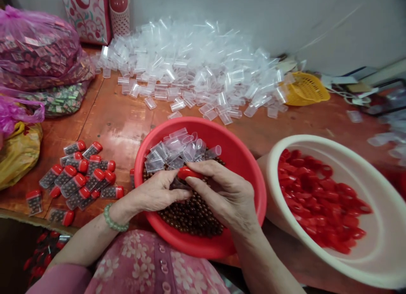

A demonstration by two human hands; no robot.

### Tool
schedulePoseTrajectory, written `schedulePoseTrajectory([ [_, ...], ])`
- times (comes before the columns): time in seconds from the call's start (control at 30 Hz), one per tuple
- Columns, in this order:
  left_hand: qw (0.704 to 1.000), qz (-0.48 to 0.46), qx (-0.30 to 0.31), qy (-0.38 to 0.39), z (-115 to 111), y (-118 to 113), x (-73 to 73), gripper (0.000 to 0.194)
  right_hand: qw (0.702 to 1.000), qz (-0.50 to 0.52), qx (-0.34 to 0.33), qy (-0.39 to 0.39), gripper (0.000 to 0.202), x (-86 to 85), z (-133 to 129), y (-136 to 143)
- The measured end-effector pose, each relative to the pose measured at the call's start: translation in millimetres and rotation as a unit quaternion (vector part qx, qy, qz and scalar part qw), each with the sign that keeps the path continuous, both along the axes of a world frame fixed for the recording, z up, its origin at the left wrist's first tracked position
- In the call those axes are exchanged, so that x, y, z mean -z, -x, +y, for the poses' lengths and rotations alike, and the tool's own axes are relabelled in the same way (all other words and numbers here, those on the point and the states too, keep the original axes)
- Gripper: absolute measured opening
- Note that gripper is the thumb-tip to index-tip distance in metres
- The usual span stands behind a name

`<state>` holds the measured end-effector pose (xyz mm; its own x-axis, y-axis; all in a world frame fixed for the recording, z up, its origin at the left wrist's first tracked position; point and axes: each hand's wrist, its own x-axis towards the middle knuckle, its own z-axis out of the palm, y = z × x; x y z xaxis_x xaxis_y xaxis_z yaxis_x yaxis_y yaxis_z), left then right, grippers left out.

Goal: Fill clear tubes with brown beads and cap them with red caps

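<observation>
Over a red basin (250, 171), my two hands meet on one small clear container. My left hand (161, 190) pinches the body of the container, which is mostly hidden by fingers. With thumb and forefinger, my right hand (222, 188) grips the red cap (187, 172) at the container's top. Beneath the hands lie many dark brown beads (193, 215). A heap of clear plastic tubes (180, 144) rests on the beads at the basin's far side.
Several red-capped containers of dark beads (74, 185) lie at left. A white tub (294, 139) of red caps (320, 196) stands right. Behind are piled clear tubes (196, 70), a yellow basket (306, 89) and purple bags (38, 48).
</observation>
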<state>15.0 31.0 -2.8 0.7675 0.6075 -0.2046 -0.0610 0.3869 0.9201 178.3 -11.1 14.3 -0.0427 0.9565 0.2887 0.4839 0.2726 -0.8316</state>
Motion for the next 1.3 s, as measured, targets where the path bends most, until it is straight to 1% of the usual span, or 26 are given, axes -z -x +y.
schedulePoseTrajectory([
  [0.1, 1.0, -0.007, 0.004, 0.018, 0.9, -1.1, 1.4, 0.01, 1.0, 0.0, -0.006, -0.001, 0.024, 0.2, 0.0, 0.0],
  [0.2, 1.0, -0.009, -0.002, 0.021, 1.8, -2.3, 2.5, 0.009, 1.0, -0.015, -0.013, 0.007, 0.021, 0.1, -1.6, -1.5],
  [0.3, 0.999, -0.005, -0.012, 0.051, 2.8, -2.3, 0.7, 0.011, 1.0, 0.001, 0.002, 0.017, 0.023, 2.4, -4.7, -6.6],
  [0.4, 0.997, 0.009, -0.024, 0.071, 4.1, -1.3, -2.6, 0.012, 0.997, 0.045, 0.055, 0.04, 0.024, 7.8, -9.1, -16.1],
  [0.5, 0.997, 0.017, -0.02, 0.068, 4.9, -0.6, -4.3, 0.011, 0.987, 0.07, 0.125, 0.073, 0.022, 11.9, -12.0, -24.5],
  [0.57, 0.997, 0.018, -0.017, 0.068, 5.0, -0.5, -4.4, 0.011, 0.981, 0.077, 0.16, 0.078, 0.023, 10.5, -11.6, -25.1],
  [0.6, 0.997, 0.018, -0.018, 0.069, 4.9, -0.6, -4.3, 0.011, 0.98, 0.082, 0.165, 0.075, 0.023, 8.5, -10.8, -23.2],
  [0.67, 0.997, 0.016, -0.021, 0.072, 4.5, -0.8, -3.4, 0.013, 0.982, 0.098, 0.149, 0.058, 0.023, 3.1, -8.4, -15.1],
  [0.73, 0.997, 0.001, -0.025, 0.073, 4.0, -1.3, -1.8, 0.017, 0.988, 0.106, 0.105, 0.035, 0.025, -1.2, -6.1, -3.3],
  [0.8, 0.997, -0.029, -0.028, 0.063, 3.4, -2.0, 0.5, 0.02, 0.993, 0.093, 0.065, 0.008, 0.028, -2.0, -4.6, 8.2],
  [0.87, 0.997, -0.053, -0.03, 0.044, 2.8, -2.6, 3.0, 0.022, 0.996, 0.073, 0.048, -0.013, 0.03, 0.8, -4.1, 15.7],
  [0.93, 0.998, -0.056, -0.029, 0.031, 2.5, -2.7, 4.9, 0.023, 0.996, 0.063, 0.057, -0.023, 0.029, 5.3, -4.1, 18.1],
  [1.0, 0.998, -0.043, -0.027, 0.028, 2.3, -2.4, 5.7, 0.022, 0.995, 0.069, 0.075, -0.015, 0.027, 9.1, -4.3, 16.6],
  [1.1, 0.999, -0.026, -0.015, 0.023, 2.5, -1.9, 5.4, 0.017, 0.993, 0.079, 0.084, -0.003, 0.025, 11.4, -5.2, 14.0],
  [1.23, 1.0, -0.022, -0.012, 0.01, 3.0, -2.5, 4.8, 0.01, 0.992, 0.084, 0.093, -0.034, 0.022, 12.0, -6.5, 19.1],
  [1.3, 0.999, -0.022, -0.018, 0.02, 3.2, -2.8, 5.1, 0.01, 0.99, 0.083, 0.105, -0.042, 0.022, 13.4, -6.7, 23.3],
])
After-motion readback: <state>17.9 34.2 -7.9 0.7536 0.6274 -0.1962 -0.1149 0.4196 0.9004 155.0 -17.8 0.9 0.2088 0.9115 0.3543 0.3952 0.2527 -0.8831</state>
